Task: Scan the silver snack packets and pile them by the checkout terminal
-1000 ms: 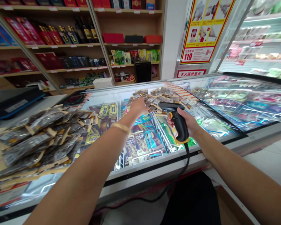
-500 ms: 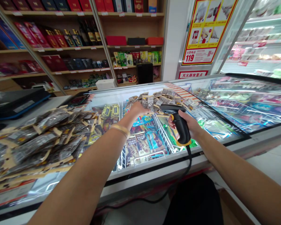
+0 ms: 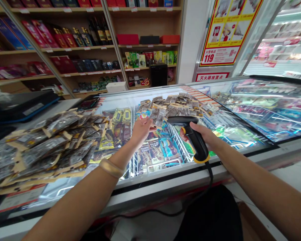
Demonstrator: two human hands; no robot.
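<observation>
Between the thumb and fingers of my left hand [image 3: 141,131] is a small clear snack packet [image 3: 158,115], raised above the glass lid of the chest freezer. Wrapped around the grip of a black and yellow barcode scanner [image 3: 197,142] is my right hand [image 3: 206,134]. The scanner's head points left, toward the packet, and a short gap separates them. Behind both hands lies a loose spread of similar packets [image 3: 182,100]. A larger heap of them [image 3: 43,150] covers the glass on the left.
Under the glass, wire baskets hold wrapped ice creams [image 3: 154,152]. The scanner's cable [image 3: 210,175] hangs over the freezer's front edge. A black device [image 3: 25,105] sits at the far left. Shelves [image 3: 87,47] of boxes and bottles stand behind.
My left hand has drawn back from the far spread toward me and left, bringing a packet with it. The scanner has shifted slightly lower in view.
</observation>
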